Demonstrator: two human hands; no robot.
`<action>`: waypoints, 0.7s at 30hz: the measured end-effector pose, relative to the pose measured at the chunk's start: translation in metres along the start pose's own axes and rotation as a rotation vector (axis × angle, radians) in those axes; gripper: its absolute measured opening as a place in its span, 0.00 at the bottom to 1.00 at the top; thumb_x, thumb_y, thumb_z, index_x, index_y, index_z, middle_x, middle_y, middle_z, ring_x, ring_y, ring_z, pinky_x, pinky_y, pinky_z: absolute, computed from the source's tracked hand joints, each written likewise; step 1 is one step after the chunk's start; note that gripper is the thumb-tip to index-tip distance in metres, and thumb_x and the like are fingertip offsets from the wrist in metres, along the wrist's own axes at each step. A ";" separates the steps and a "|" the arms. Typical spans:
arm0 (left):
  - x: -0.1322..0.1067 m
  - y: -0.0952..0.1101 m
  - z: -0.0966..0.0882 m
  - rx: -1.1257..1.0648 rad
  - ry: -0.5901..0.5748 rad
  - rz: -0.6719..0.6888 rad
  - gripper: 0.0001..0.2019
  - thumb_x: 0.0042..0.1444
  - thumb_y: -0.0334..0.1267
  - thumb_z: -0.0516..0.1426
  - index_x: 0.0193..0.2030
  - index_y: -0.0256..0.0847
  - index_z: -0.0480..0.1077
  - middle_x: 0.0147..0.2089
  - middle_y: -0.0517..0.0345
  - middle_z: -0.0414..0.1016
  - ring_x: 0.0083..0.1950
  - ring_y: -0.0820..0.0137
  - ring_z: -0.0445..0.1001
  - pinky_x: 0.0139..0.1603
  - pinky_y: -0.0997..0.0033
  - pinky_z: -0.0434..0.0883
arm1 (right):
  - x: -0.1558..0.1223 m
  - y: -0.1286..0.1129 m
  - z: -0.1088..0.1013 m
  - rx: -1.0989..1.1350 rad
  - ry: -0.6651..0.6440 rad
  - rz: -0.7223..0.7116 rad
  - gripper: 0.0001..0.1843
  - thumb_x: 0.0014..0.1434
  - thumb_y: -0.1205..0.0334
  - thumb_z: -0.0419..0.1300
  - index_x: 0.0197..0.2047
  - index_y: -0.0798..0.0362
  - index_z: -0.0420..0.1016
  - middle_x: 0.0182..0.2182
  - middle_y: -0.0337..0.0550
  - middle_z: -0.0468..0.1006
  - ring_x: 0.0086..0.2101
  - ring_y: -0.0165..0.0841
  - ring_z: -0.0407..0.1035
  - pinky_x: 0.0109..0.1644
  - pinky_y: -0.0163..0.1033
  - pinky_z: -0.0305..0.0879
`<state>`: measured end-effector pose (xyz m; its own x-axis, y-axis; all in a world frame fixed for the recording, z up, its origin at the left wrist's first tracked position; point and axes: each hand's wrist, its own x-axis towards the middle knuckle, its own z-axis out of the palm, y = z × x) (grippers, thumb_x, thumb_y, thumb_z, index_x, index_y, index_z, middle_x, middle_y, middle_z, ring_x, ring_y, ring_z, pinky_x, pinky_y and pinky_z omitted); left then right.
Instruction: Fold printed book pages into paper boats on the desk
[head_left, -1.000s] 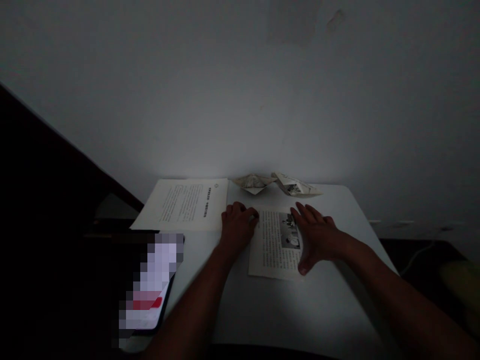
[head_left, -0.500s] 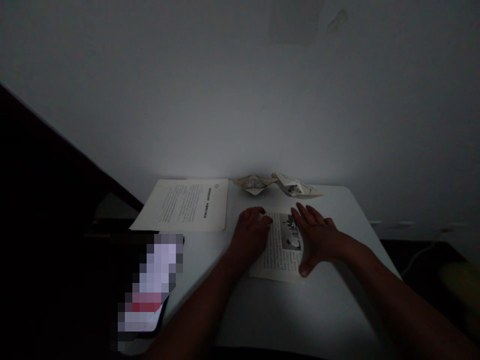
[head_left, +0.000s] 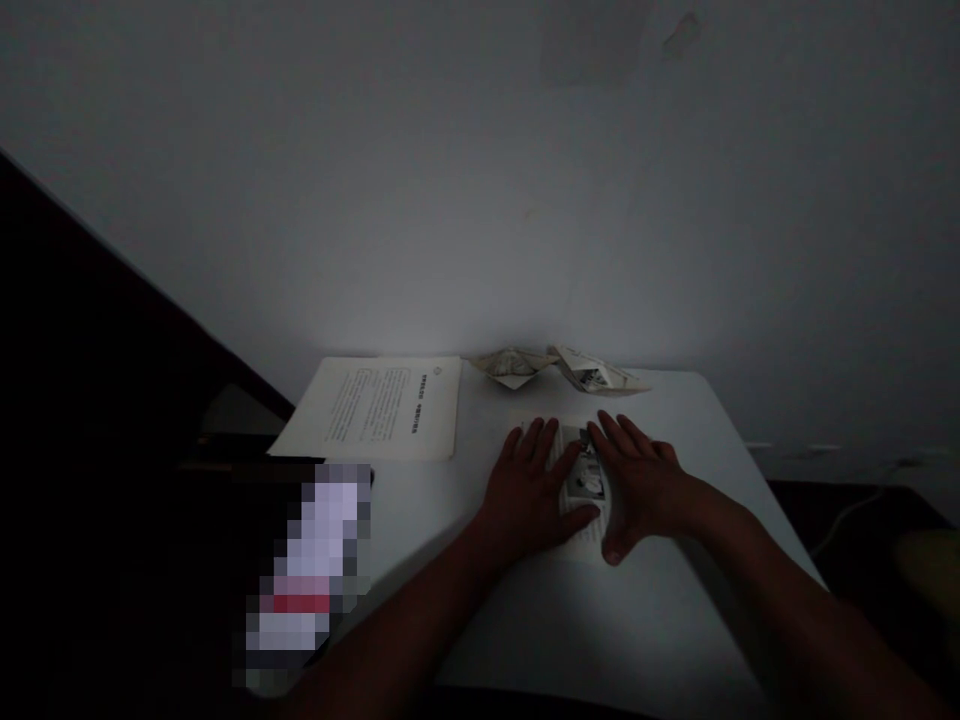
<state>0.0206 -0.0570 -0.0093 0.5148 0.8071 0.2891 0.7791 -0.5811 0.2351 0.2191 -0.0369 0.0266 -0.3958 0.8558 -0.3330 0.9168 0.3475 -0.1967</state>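
Note:
A printed paper sheet (head_left: 583,478) with a small photo lies on the white table (head_left: 637,620), mostly covered by both hands. My left hand (head_left: 531,492) lies flat on its left part, fingers stretched out and spread. My right hand (head_left: 637,482) rests flat on its right part, fingers straight and thumb pointing toward me. Only a narrow strip of the sheet shows between the two hands.
A larger printed sheet (head_left: 379,407) lies at the table's back left. Two folded paper boats (head_left: 514,364) (head_left: 596,372) sit against the wall. A phone with a lit, blurred screen (head_left: 311,570) lies at the front left. The room is dim.
My left hand has slid right across the sheet, from its left edge to beside my right hand, and its fingers have spread flat. The visible part of the sheet has shrunk. My right hand stayed.

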 end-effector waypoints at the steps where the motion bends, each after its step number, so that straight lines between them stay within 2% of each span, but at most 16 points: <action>1: 0.000 0.000 0.000 0.002 -0.002 0.003 0.39 0.52 0.65 0.49 0.66 0.47 0.52 0.70 0.47 0.46 0.70 0.53 0.43 0.67 0.48 0.45 | -0.002 -0.001 0.002 -0.006 0.003 -0.002 0.80 0.21 0.36 0.68 0.69 0.54 0.29 0.68 0.62 0.28 0.64 0.61 0.22 0.59 0.69 0.37; 5: 0.000 0.000 0.001 -0.001 -0.010 0.007 0.41 0.51 0.67 0.48 0.67 0.47 0.50 0.71 0.47 0.45 0.71 0.53 0.42 0.67 0.47 0.44 | -0.010 -0.003 0.005 -0.019 -0.004 0.001 0.80 0.23 0.34 0.67 0.69 0.55 0.27 0.68 0.60 0.28 0.64 0.58 0.22 0.61 0.66 0.35; 10: 0.000 0.000 0.000 -0.001 -0.008 0.008 0.41 0.51 0.67 0.48 0.67 0.46 0.51 0.71 0.47 0.45 0.71 0.53 0.42 0.67 0.47 0.44 | -0.012 0.000 0.008 -0.002 0.028 -0.016 0.76 0.26 0.35 0.66 0.70 0.53 0.29 0.68 0.59 0.30 0.65 0.59 0.24 0.60 0.67 0.36; 15: 0.000 -0.001 0.001 0.001 -0.008 0.020 0.41 0.51 0.66 0.49 0.67 0.45 0.51 0.70 0.46 0.47 0.71 0.52 0.43 0.67 0.47 0.43 | -0.005 0.009 0.004 0.043 0.122 0.016 0.68 0.28 0.35 0.67 0.69 0.46 0.42 0.68 0.55 0.40 0.64 0.58 0.36 0.58 0.65 0.45; 21: 0.000 -0.002 0.002 0.027 -0.012 0.026 0.41 0.52 0.67 0.45 0.67 0.43 0.51 0.70 0.44 0.47 0.70 0.51 0.43 0.67 0.47 0.44 | 0.002 0.020 0.000 0.116 0.217 0.061 0.54 0.34 0.42 0.69 0.64 0.40 0.56 0.65 0.47 0.53 0.61 0.53 0.47 0.55 0.61 0.52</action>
<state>0.0202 -0.0558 -0.0116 0.5390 0.7931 0.2836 0.7747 -0.5990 0.2026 0.2364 -0.0284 0.0225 -0.3080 0.9404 -0.1443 0.9216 0.2573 -0.2906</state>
